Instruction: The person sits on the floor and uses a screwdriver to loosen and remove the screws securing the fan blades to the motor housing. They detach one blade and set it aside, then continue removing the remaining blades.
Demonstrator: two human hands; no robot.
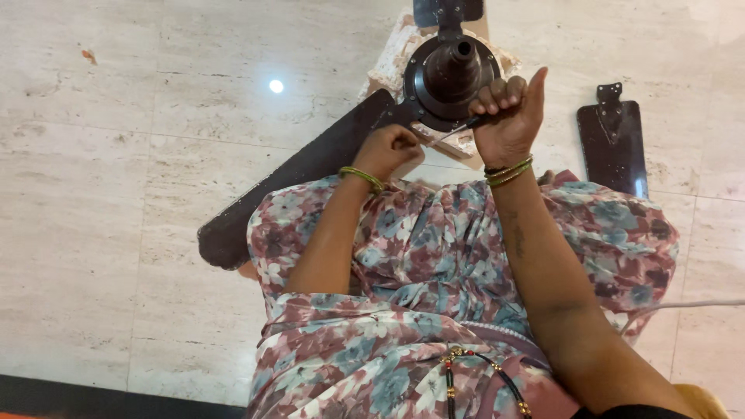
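Screwdriver (458,129) gripped by right hand (508,116); left hand (396,147) clenched at fan motor (450,74) edge.

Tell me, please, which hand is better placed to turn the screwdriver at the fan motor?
Probably the right hand: it grips the screwdriver, whose tip points toward the blade joint below the motor. The left hand rests closed at that joint, seemingly steadying it.

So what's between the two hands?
In the head view, the thin metal shaft of a screwdriver runs from the right hand toward the left hand, across the edge of the dark fan motor.
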